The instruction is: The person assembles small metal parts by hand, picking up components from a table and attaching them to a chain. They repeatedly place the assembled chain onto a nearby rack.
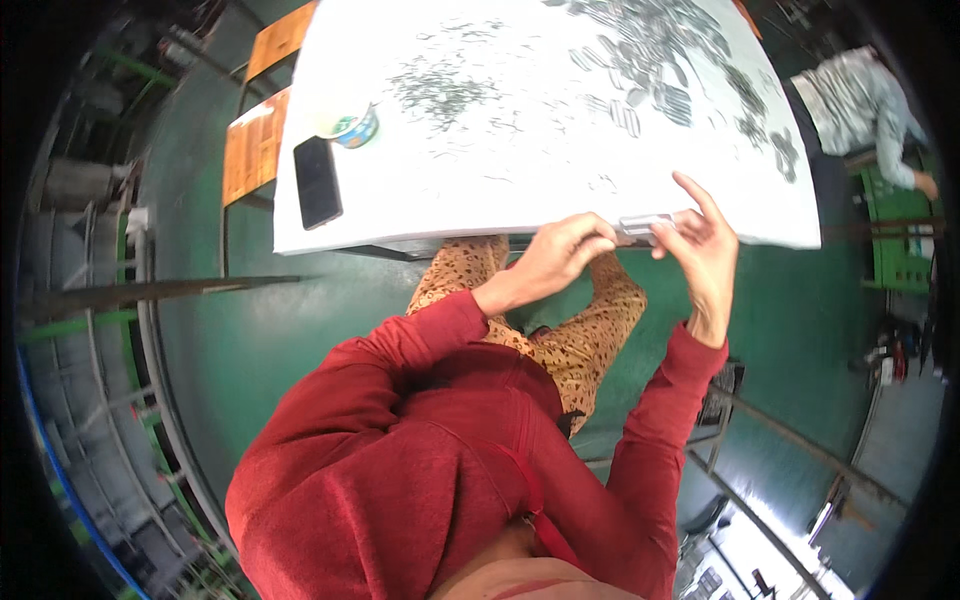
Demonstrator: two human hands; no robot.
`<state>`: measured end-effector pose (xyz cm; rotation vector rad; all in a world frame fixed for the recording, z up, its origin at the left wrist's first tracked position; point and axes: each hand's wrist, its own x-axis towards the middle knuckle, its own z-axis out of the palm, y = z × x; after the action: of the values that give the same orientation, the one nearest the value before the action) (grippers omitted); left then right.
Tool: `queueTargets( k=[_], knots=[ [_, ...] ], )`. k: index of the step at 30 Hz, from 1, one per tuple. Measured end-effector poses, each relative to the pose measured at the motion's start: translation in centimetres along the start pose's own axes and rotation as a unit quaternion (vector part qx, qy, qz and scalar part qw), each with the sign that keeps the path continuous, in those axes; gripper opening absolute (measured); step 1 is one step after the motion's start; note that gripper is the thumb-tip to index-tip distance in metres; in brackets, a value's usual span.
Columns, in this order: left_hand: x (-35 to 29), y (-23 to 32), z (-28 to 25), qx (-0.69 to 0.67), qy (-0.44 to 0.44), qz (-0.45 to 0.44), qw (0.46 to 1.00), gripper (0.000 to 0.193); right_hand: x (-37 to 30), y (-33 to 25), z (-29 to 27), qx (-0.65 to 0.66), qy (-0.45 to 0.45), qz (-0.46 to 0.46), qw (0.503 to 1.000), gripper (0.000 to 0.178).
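Both hands meet right at the near edge of the white counter point(420, 215). The left hand point(555, 255) and right hand point(700, 245) pinch a small flat stack of shiny metal strips point(645, 226) between their fingers, right index finger sticking up. More grey strips point(650, 50) lie scattered across the counter's far side.

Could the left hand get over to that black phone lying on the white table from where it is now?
Probably yes. The left hand sits at the table's near edge, and the bare stretch toward the black phone holds nothing in between. It is pinching a small stack of metal pieces, though.
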<state>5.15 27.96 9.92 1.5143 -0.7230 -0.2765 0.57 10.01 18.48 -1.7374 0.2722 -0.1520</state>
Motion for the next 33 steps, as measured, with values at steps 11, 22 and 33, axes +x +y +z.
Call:
queueTargets(
  k=[11, 22, 33],
  knots=[
    [3.8, -4.4, -11.2, 0.314, 0.193, 0.002, 0.930, 0.013, 0.3, -0.8, 2.0, 0.059, 0.060, -0.042, 0.996, 0.015],
    [8.9, -11.1, -16.4, 0.495, 0.084, 0.009, 0.865, 0.014, 1.3, -0.4, 1.3, 0.026, 0.059, -0.022, 0.998, 0.017],
    [6.3, 1.4, -6.7, -0.113, -0.062, -0.060, 0.990, 0.012, 0.6, 1.2, 1.2, 0.030, 0.038, -0.033, 0.998, 0.019]
  ],
)
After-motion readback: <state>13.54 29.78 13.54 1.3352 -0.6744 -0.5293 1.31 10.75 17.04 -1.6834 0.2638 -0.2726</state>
